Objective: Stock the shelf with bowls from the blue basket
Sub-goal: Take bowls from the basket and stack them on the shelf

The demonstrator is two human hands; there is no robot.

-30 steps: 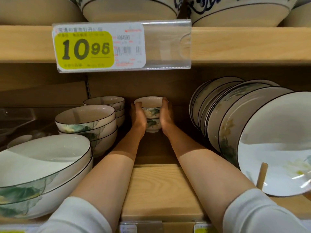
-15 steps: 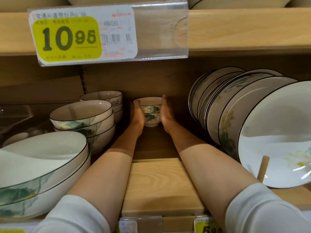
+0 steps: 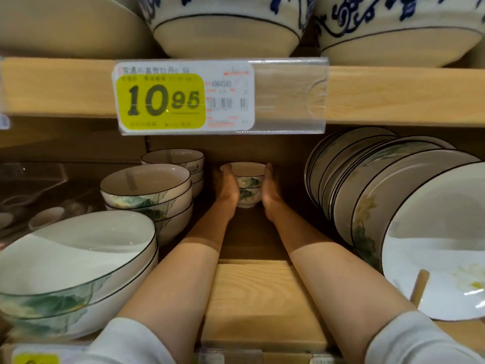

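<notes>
A stack of two small white bowls [image 3: 248, 185] with green leaf print stands deep at the back of the wooden shelf [image 3: 262, 298]. Both my arms reach in to it. My left hand [image 3: 225, 190] lies flat against the stack's left side and my right hand [image 3: 270, 190] against its right side, fingers stretched forward along the bowls. The stack's foot appears to rest on the shelf board. The blue basket is out of view.
Stacks of medium bowls [image 3: 147, 190] and smaller bowls [image 3: 175, 161] stand to the left, with large bowls [image 3: 76, 261] at front left. Upright plates [image 3: 393, 206] line the right side. A price tag [image 3: 183, 98] hangs from the shelf above, which carries blue-patterned bowls [image 3: 228, 24].
Both hands stay pressed on the small bowl stack at the back of the shelf. Only the head view has shifted, down and then up again.
</notes>
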